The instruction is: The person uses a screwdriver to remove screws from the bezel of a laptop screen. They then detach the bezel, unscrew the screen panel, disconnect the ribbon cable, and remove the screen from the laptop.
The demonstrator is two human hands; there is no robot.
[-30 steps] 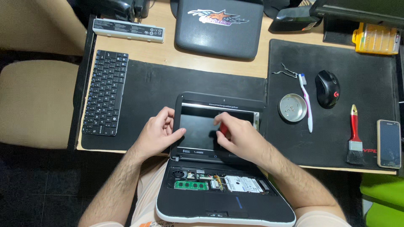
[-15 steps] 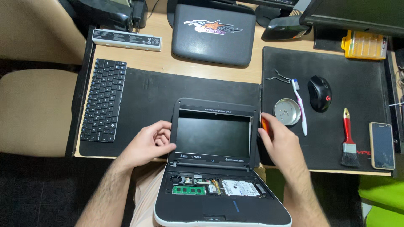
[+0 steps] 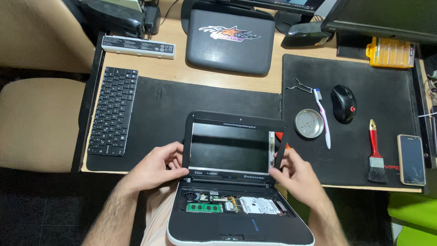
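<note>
Laptops: two here, one opened-up netbook [image 3: 234, 150] whose screen sits between the left hand [image 3: 154, 166] and right hand [image 3: 296, 171], both gripping its bezel

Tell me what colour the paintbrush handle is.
The paintbrush handle is red with a gold tip, seen in the head view.

Monitor [image 3: 387, 16] at bench's far right corner: cut by top edge. Orange item [image 3: 279, 135] behind laptop's loosened bezel [image 3: 278, 146]: mostly hidden, unidentifiable.
</note>
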